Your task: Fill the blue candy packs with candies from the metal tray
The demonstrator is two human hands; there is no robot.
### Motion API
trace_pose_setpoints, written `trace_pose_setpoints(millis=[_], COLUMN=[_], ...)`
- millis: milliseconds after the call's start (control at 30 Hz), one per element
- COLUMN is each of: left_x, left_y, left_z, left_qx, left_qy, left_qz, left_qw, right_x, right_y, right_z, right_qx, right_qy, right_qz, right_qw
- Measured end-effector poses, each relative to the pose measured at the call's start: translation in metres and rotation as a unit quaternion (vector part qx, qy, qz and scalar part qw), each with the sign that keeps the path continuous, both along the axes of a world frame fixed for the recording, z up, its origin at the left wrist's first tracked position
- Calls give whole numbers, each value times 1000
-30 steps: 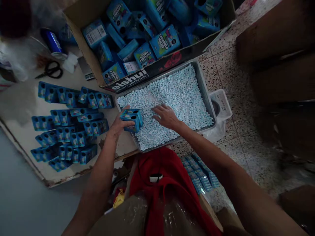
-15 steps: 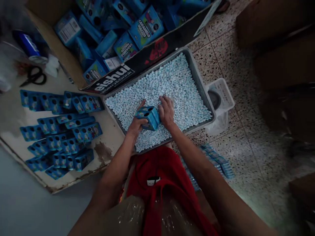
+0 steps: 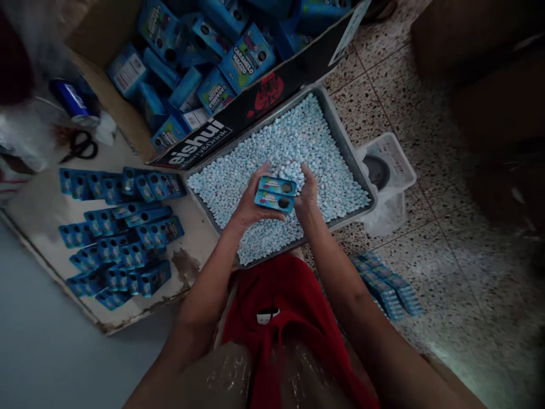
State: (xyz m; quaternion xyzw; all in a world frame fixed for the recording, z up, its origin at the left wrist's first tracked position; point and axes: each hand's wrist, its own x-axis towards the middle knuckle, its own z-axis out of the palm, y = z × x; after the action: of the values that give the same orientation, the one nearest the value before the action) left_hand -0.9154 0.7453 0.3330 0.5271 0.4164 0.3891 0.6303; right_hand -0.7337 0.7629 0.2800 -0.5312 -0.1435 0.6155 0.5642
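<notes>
My left hand (image 3: 246, 208) is wrapped round two small blue candy boxes (image 3: 269, 195), side by side, each with a dark round hole in its upward face. Cupped beside them, my right hand (image 3: 308, 196) holds a heap of small pale blue and white candies (image 3: 292, 170) level with the boxes' far right side. Both hands are over a grey tray (image 3: 346, 136) spread with the same candies. What the boxes contain cannot be seen through the dark holes.
Rows of blue boxes (image 3: 123, 233) stand on the worn table (image 3: 193, 227) at left. A large carton (image 3: 238, 113) full of blue boxes borders the tray. Scissors (image 3: 80, 146) and a blue can (image 3: 75, 102) lie at upper left. A clear plastic container (image 3: 395, 156) is at right; stacked blue packs (image 3: 385, 284) are on the floor.
My right hand has come up out of the tray with a handful of candies. My left hand has moved slightly right and turned the boxes so their holed faces point up.
</notes>
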Motion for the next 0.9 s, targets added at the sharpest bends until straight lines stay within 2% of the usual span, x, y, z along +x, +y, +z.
trace_pose_setpoints(millis=[100,167,300,400,467,567,633,767,900], left_x=[-36,-52,-60,-56,-55,-57,-58,-59,-57], left_y=[-9,-15,-21,-23,-24,-23,-22,-19,-18], left_z=[6,1,-10,-8,-5,-4,-6,-9,-8], left_qx=[79,97,122,141,145,129,128,116,103], left_qy=[146,218,291,286,269,247,227,201,185], left_qz=[66,109,156,125,121,173,183,195,182], left_qw=[984,965,936,939,944,945,948,953,960], right_x=[-13,-23,-47,-62,-67,-71,-72,-75,-76], right_y=[9,8,-1,-5,-5,-2,0,5,8], right_z=[20,41,90,114,120,121,121,122,124], right_qx=[-26,-20,57,140,166,155,152,191,233], right_qy=[140,174,149,90,38,-68,-127,-168,-185], right_qz=[-45,-31,36,74,93,117,135,171,181], right_qw=[989,984,986,983,981,979,971,952,937])
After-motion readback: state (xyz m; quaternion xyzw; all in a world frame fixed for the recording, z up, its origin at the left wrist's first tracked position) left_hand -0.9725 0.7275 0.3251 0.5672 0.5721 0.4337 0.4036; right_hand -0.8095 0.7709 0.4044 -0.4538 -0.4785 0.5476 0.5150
